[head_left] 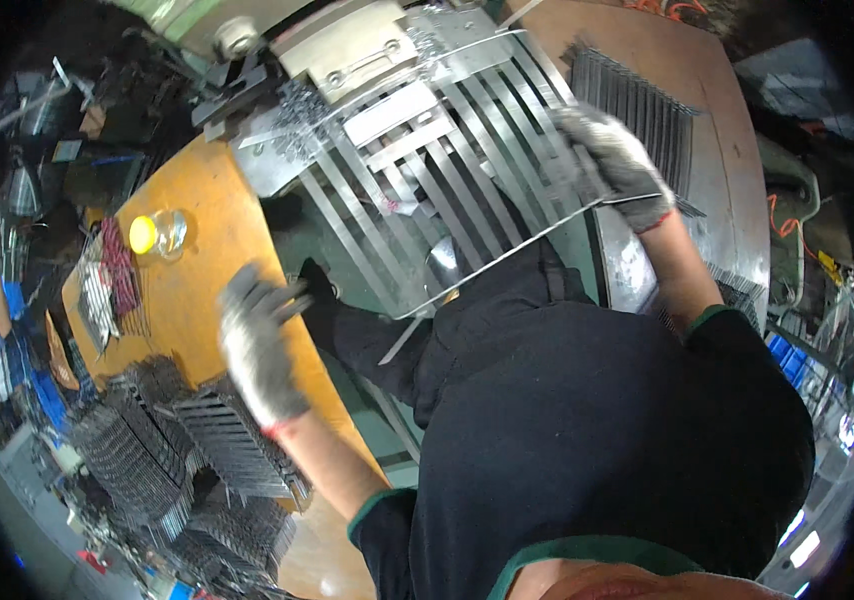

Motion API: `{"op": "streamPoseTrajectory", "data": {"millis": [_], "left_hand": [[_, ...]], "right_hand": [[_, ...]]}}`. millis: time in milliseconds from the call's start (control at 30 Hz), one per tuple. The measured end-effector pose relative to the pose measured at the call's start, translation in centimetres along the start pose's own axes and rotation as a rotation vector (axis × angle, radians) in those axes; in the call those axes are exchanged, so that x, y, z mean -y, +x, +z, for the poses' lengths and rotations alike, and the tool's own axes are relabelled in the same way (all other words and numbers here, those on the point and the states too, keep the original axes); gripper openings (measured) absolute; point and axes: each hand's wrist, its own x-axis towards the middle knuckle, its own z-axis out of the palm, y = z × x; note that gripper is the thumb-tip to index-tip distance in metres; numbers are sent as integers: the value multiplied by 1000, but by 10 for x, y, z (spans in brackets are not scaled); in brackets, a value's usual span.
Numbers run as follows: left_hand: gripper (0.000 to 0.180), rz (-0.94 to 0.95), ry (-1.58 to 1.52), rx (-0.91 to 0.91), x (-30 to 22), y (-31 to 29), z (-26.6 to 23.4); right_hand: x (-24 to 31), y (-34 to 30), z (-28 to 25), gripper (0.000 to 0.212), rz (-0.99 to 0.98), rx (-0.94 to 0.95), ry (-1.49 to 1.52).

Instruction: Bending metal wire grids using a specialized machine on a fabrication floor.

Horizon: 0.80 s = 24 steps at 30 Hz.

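Observation:
A slotted metal panel (562,190) with long parallel slats lies tilted across my lap, its far part over the machine bed. My right hand (619,168), in a grey-white work glove, is closed on the panel's right edge; some fingertips are blurred. My left hand (265,345), gloved likewise, hangs over the edge of the wooden table, away from the panel. Its fingers are spread and hold nothing. Beyond the panel stands the machine's pale metal block (347,50), and small metal scraps (302,118) are heaped beside it.
Stacks of dark slotted panels (137,450) fill the near part of the wooden table (212,190) at left. A yellow-capped clear jar (169,233) and a reddish cloth (119,265) lie farther back. More slotted panels (632,115) rest on the right table (732,180).

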Motion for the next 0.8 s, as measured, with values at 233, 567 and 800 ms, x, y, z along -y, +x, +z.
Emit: {"op": "streamPoseTrajectory", "data": {"millis": [233, 567, 800], "left_hand": [[81, -429, 1390, -1220, 39, -109, -275], [55, -453, 81, -1024, 157, -223, -416], [31, -106, 1120, -650, 128, -257, -460]], "right_hand": [[-10, -77, -235, 27, -243, -385, 229], [-62, -74, -292, 26, -184, -438, 313], [-26, -76, -284, 36, 123, -639, -643]]}}
